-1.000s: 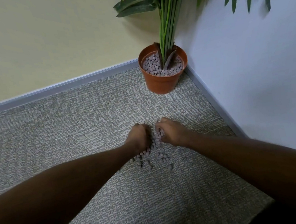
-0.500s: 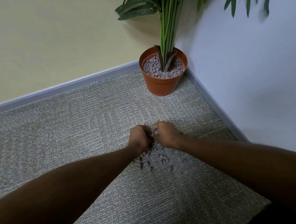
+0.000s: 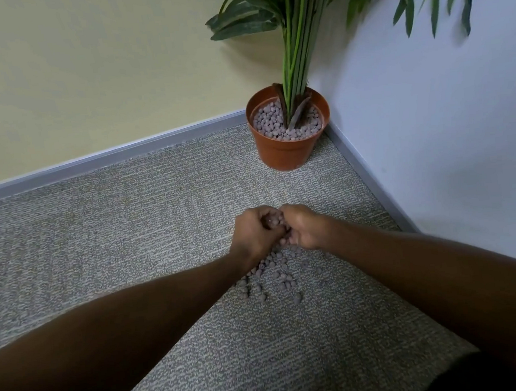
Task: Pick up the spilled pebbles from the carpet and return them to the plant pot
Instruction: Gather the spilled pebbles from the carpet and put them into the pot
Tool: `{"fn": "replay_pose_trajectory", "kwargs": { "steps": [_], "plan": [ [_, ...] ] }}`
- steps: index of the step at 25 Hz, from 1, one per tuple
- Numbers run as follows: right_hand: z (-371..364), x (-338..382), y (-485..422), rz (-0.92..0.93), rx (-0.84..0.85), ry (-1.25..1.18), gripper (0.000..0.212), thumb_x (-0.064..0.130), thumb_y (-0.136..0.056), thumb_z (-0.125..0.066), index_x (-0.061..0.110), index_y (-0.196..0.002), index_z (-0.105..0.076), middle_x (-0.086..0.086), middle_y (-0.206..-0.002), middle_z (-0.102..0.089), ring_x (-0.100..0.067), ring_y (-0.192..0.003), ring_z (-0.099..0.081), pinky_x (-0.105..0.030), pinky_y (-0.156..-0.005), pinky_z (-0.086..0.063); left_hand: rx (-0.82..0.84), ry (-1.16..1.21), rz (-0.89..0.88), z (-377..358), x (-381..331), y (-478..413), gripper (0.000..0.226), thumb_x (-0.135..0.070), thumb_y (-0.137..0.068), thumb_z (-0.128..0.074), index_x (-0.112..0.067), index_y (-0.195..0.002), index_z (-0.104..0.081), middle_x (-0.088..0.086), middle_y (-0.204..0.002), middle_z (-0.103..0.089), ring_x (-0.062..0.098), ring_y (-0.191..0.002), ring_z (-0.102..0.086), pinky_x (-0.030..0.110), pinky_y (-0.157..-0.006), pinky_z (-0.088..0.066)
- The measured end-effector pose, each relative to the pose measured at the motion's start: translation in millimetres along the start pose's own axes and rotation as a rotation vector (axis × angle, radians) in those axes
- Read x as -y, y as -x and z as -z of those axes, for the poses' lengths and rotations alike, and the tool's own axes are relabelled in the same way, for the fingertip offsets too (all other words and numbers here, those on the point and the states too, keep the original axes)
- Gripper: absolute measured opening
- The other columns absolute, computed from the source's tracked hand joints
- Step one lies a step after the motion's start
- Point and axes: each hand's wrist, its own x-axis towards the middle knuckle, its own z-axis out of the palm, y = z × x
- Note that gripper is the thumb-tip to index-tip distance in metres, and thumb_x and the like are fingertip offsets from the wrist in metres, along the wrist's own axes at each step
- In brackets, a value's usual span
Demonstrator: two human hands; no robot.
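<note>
Both hands, left hand and right hand, touch, cupped around small grey-mauve round pebbles. Loose pebbles scatter toward the person on grey woven carpet; the upright terracotta-orange plastic pot stands in the corner.

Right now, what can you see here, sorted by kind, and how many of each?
Hands: 2, left hand and right hand
Plant pot: 1
Plant: 1
Spilled pebbles: 1 scattered patch, too many to count
Total: 5

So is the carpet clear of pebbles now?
No, loose pebbles lie scattered on the carpet just below both hands.
</note>
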Motion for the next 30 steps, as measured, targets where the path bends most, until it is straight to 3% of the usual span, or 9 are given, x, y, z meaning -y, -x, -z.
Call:
{"fn": "replay_pose_trajectory", "kwargs": {
  "steps": [4,8,9,12,14,16,18,21,30],
  "plan": [
    [15.2,8.8,-10.7,-0.084,0.158,0.031,0.029,0.020,-0.109,-0.040,0.014,-0.092,-0.063,-0.003,-0.074,-0.058,-0.012,-0.057,-0.050,-0.025,-0.050,-0.038,-0.083,0.026,-0.117,4.2,-1.6,3.0,0.016,-0.020,-0.093,-0.063,-0.024,-0.108,-0.070,-0.013,-0.094,-0.074,-0.004,-0.088,-0.069,0.011,-0.078,-0.056],
    [18.2,30.8,-8.7,-0.062,0.292,-0.039,0.011,0.006,-0.103,-0.057,0.005,-0.092,-0.060,-0.006,-0.079,-0.060,-0.009,-0.062,-0.058,-0.016,-0.054,-0.052,-0.265,-0.056,-0.084,5.9,19.0,6.0,0.011,-0.015,-0.099,-0.051,-0.021,-0.104,-0.059,-0.008,-0.098,-0.064,0.007,-0.090,-0.061,0.021,-0.077,-0.050],
    [19.1,42.6,-6.3,-0.009,0.317,-0.111,0.004,0.002,-0.100,-0.059,0.000,-0.098,-0.061,-0.009,-0.086,-0.063,-0.010,-0.066,-0.065,-0.015,-0.060,-0.056,-0.227,-0.129,-0.057,8.3,28.3,5.3,0.010,-0.016,-0.099,-0.050,-0.021,-0.103,-0.058,-0.005,-0.101,-0.063,0.012,-0.091,-0.060,0.026,-0.079,-0.051],
    [17.1,90.5,2.5,0.173,0.316,-0.491,0.022,-0.001,-0.094,-0.067,-0.002,-0.114,-0.059,-0.017,-0.109,-0.064,-0.020,-0.087,-0.075,-0.024,-0.077,-0.063,0.056,-0.449,-0.106,25.3,59.3,6.9,0.022,-0.023,-0.099,-0.048,-0.020,-0.119,-0.058,0.001,-0.119,-0.057,0.018,-0.104,-0.059,0.036,-0.091,-0.053],
    [8.0,125.2,4.8,0.303,0.213,-0.743,0.024,-0.003,-0.093,-0.065,-0.003,-0.115,-0.057,-0.020,-0.111,-0.064,-0.028,-0.094,-0.072,-0.037,-0.084,-0.065,0.200,-0.572,-0.175,39.4,75.7,9.5,0.033,-0.029,-0.099,-0.046,-0.018,-0.129,-0.054,0.003,-0.127,-0.054,0.020,-0.110,-0.058,0.034,-0.093,-0.052],
    [-4.1,154.8,1.2,0.409,0.076,-0.869,0.015,-0.004,-0.094,-0.060,-0.006,-0.108,-0.061,-0.025,-0.111,-0.067,-0.031,-0.094,-0.071,-0.039,-0.084,-0.064,0.242,-0.608,-0.215,49.1,86.9,13.1,0.033,-0.033,-0.098,-0.043,-0.018,-0.125,-0.054,0.002,-0.125,-0.053,0.021,-0.108,-0.058,0.033,-0.089,-0.052],
    [-16.8,173.6,-6.0,0.468,-0.039,-0.803,0.014,-0.002,-0.097,-0.055,-0.006,-0.106,-0.065,-0.026,-0.118,-0.068,-0.030,-0.096,-0.070,-0.039,-0.092,-0.061,0.253,-0.632,-0.245,54.4,93.1,16.1,0.029,-0.034,-0.097,-0.043,-0.020,-0.119,-0.054,0.000,-0.121,-0.052,0.020,-0.106,-0.058,0.034,-0.086,-0.053],
    [-30.6,181.8,-20.6,0.477,-0.214,-0.469,0.030,0.016,-0.102,-0.050,0.004,-0.118,-0.072,-0.014,-0.127,-0.072,-0.025,-0.115,-0.069,-0.037,-0.103,-0.054,0.247,-0.626,-0.265,57.7,98.3,19.6,0.028,-0.031,-0.097,-0.043,-0.021,-0.121,-0.053,-0.001,-0.124,-0.052,0.018,-0.108,-0.057,0.033,-0.087,-0.053],
    [-25.1,175.6,-30.3,0.603,-0.299,-0.155,0.035,0.020,-0.102,-0.044,0.015,-0.118,-0.076,0.000,-0.120,-0.074,-0.014,-0.112,-0.066,-0.030,-0.093,-0.052,0.257,-0.563,-0.228,73.3,106.4,32.9,0.030,-0.028,-0.099,-0.045,-0.023,-0.127,-0.053,-0.004,-0.125,-0.051,0.015,-0.103,-0.058,0.030,-0.085,-0.053]
  ]
}}
